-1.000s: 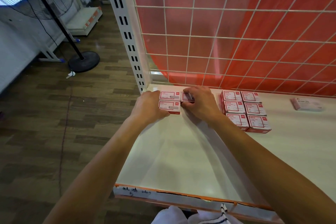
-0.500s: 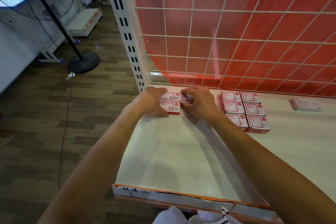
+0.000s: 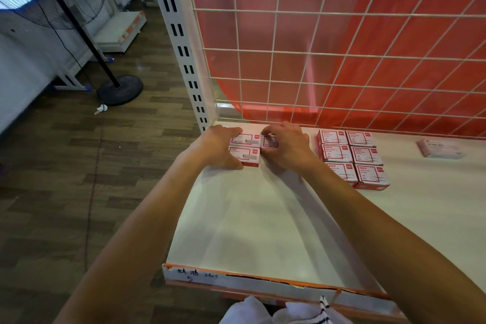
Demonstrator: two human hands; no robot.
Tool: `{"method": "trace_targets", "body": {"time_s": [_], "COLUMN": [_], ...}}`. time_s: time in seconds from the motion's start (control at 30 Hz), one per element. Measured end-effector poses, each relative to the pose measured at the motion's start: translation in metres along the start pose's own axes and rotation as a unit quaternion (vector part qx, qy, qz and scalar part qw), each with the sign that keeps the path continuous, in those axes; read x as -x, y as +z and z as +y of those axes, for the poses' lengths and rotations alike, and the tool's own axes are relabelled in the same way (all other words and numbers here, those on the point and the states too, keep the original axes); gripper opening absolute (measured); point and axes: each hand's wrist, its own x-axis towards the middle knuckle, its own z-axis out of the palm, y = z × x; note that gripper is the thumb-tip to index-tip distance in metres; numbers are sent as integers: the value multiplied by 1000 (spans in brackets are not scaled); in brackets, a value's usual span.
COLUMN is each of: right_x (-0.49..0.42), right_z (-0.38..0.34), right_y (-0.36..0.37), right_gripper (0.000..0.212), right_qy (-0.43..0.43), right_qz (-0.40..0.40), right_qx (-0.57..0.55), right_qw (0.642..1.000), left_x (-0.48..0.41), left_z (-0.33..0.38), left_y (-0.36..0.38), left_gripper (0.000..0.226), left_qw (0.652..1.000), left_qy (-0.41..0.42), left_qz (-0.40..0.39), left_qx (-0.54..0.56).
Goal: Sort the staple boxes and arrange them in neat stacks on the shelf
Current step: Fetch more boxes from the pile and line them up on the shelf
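At the back left corner of the shelf (image 3: 263, 231), close to the wire grid, the left hand (image 3: 219, 147) grips the left side of a small group of staple boxes (image 3: 246, 148). Its thumb is at the front edge and its fingers curl round the far edge. Two box tops are visible here, one behind the other, and they touch each other.

Just to the right, the right hand (image 3: 285, 144) is curled over one more box of this group and holds it against the others. Most of this box is hidden under the fingers, so I cannot tell how many layers the group has.

These boxes look like thin printed cardboard. I judge them small but quite heavy for their size, because staples are metal. The walls should be stiff enough for a firm squeeze, but the glossy faces may slide on each other. It seems best to hold them by two opposite sides and press inward, so that the group moves as one piece and no box slips out.

Further right, well apart from the hands, a block of six boxes (image 3: 352, 156) lies in two neat columns. Near the right edge, a single pale pink box (image 3: 441, 148) lies alone on the shelf, not yet sorted.
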Motion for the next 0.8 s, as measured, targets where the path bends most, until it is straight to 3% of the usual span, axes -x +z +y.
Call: {"method": "trace_targets", "body": {"time_s": [0.37, 0.5, 0.63, 0.8], "right_x": [8, 15, 26, 45], "right_z": [6, 7, 13, 29], "right_y": [-5, -12, -20, -34], "right_gripper": [61, 65, 55, 41], "right_qy": [22, 37, 19, -28], "right_qz": [16, 33, 66, 139], "right_qx": [-59, -86, -76, -34], "right_qw": [998, 995, 995, 989], "left_x": [5, 9, 12, 9], "left_z": [2, 2, 13, 44], "left_y": [2, 5, 7, 16], "left_gripper": [73, 86, 77, 60], "left_qw": [1000, 999, 993, 982], "left_qy": [-7, -26, -23, 62], "left_qz": [7, 36, 112, 179], "left_qx": [7, -17, -21, 29]}}
